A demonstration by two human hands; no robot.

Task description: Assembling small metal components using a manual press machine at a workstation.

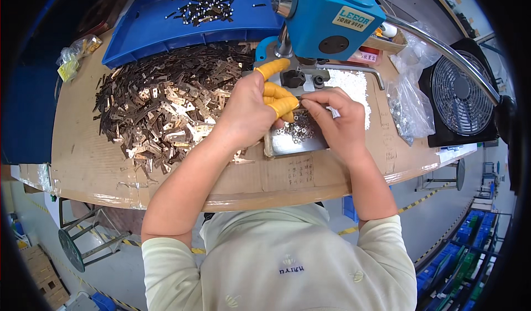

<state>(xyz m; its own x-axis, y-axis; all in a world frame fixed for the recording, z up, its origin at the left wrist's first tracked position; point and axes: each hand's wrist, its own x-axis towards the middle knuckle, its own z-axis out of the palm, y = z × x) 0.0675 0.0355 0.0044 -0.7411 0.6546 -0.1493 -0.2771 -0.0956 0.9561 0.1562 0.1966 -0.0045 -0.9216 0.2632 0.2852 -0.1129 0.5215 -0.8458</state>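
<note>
My left hand (246, 109), with yellow finger covers on several fingers, is closed just in front of the blue hand press (332, 26). My right hand (344, 126) meets it from the right, thumb and forefinger pinched at the left fingertips. A tiny piece seems to sit where the fingers meet, too small and covered to name. Under the hands lies a metal plate (290, 147) with small metal rings (300, 131) scattered over it. The press's ram comes down behind the left hand to a dark fixture (293, 79), partly hidden by the fingers.
Flat bronze and dark metal strips (171, 106) form a wide heap on the left. Behind stands a blue tray (141, 48) holding assembled dark parts (204, 7). Small white pieces (354, 84), a hex key (379, 79), a clear plastic bag (409, 109) and a black fan (462, 92) are at right.
</note>
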